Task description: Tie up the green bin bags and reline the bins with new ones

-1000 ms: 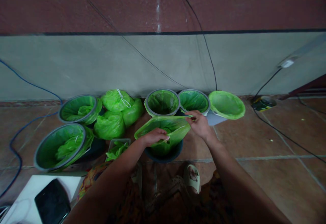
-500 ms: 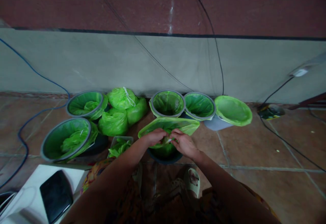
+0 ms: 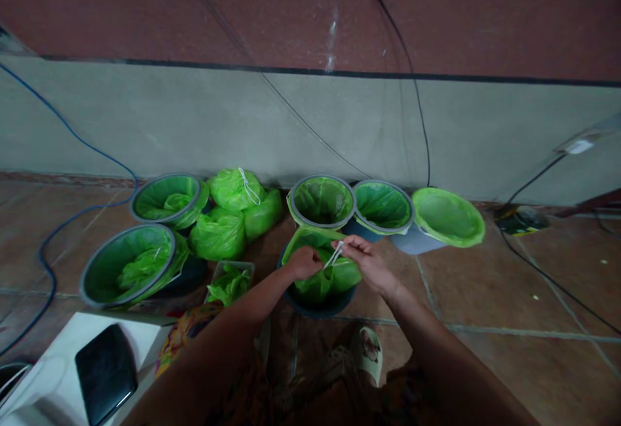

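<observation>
Drawstring (image 3: 334, 255): white, it is standing out above the green bag (image 3: 317, 291), and you are holding its upper end.
Right grip (image 3: 369, 263): your thumb and fingers are pinching together with no wide gap, and the drawstring is running down from between them.
Left grip (image 3: 306, 263): your fingers are curling closed on the green bag, beside the lower part of the drawstring; the exact spot under your fingertips is hiding from view.
Green bag: it is sitting inside the dark bucket (image 3: 320, 313), its mouth rising above the rim just in front of you.
Dark bucket: it is standing on the tiled floor (image 3: 485, 284), close to your slipper (image 3: 369, 351).
Row by the wall: two grey-rimmed bins, one (image 3: 321, 177) beside the other (image 3: 383, 183), are wearing green liners; on their right, a third liner (image 3: 449, 216) is folding over its bin.
Tied bags: three green bundles (image 3: 217, 235) are resting together, left of the dark bucket.
Left bins: two wide ones, a rear (image 3: 165, 176) and a front (image 3: 87, 271), are holding loose green plastic.
Small container (image 3: 252, 272): it is carrying more green plastic near your left forearm.
White surface (image 3: 63, 355): a dark flat device (image 3: 107, 374) is lying on it.
</observation>
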`<action>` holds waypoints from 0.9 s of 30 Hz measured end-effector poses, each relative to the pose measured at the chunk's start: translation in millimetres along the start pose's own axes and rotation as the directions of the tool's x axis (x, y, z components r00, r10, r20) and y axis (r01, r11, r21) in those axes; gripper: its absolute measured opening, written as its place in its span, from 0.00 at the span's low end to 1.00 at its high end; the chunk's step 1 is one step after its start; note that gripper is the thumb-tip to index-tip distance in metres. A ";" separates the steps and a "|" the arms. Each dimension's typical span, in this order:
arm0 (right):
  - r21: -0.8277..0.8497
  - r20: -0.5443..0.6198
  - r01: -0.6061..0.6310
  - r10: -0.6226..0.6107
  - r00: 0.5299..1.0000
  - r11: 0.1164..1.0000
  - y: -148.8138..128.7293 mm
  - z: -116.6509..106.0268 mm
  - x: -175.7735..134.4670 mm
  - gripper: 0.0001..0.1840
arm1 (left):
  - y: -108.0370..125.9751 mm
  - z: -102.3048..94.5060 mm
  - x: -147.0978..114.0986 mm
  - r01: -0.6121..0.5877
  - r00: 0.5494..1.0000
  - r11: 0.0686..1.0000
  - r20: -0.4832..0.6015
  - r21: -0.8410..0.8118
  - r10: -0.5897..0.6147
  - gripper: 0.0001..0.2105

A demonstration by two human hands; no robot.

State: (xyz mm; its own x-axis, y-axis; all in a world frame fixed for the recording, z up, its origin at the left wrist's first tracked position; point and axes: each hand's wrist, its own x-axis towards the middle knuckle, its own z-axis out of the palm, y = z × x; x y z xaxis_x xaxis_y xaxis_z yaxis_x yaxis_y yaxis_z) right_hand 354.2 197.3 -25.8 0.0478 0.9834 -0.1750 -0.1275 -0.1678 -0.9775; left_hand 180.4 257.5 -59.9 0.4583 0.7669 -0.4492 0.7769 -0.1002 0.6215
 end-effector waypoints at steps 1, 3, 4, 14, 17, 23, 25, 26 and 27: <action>0.097 -0.001 -0.065 0.066 0.998 0.993 -0.1 -0.8 0.0 0.16 | -0.8 -3.8 1.9 0.029 0.993 0.999 -0.118 0.037 -0.025 0.12; 0.236 -0.008 -0.172 0.179 0.984 0.956 1.3 -0.9 -1.0 0.19 | -5.3 -12.6 7.1 0.132 0.923 0.986 -0.374 0.100 -0.085 0.18; 0.270 -0.015 -0.210 0.222 0.975 0.940 2.4 -0.1 -1.8 0.20 | -9.1 -16.6 10.3 0.188 0.875 0.975 -0.472 0.119 -0.111 0.20; -0.115 -0.109 -0.300 0.288 0.951 0.947 12.3 5.8 4.7 0.13 | -30.7 -10.1 30.0 0.153 0.967 0.983 -0.218 0.104 -0.128 0.15; -0.372 -0.132 -0.161 0.119 0.984 0.914 18.8 -0.2 12.2 0.09 | -20.8 -10.3 26.2 0.079 0.983 0.996 -0.168 0.049 -0.069 0.11; -0.874 -0.060 -0.044 -0.018 0.998 0.484 26.1 -8.6 16.4 0.13 | -17.8 -1.7 15.7 -0.057 0.992 0.985 -0.118 -0.162 0.038 0.11; -0.910 -0.025 -0.016 -0.017 1.000 0.415 25.9 -7.1 15.5 0.14 | -18.9 1.3 13.0 -0.094 0.992 0.975 -0.104 -0.200 0.074 0.11; -0.917 -0.003 0.003 -0.014 1.000 0.400 25.8 -5.7 15.0 0.14 | -18.9 2.1 12.1 -0.112 0.991 0.971 -0.101 -0.211 0.092 0.11; -0.920 0.025 0.028 -0.012 1.000 0.392 25.8 -4.1 14.5 0.14 | -18.5 2.4 11.4 -0.128 0.989 0.967 -0.100 -0.219 0.108 0.11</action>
State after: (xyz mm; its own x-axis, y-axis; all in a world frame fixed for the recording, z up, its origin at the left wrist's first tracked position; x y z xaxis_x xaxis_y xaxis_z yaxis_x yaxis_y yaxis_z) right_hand 355.6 207.0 -54.0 0.0245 0.9868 -0.1599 0.8625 -0.1017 -0.4958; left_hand 172.2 266.6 -78.1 0.4939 0.8112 -0.3130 0.5985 -0.0560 0.7992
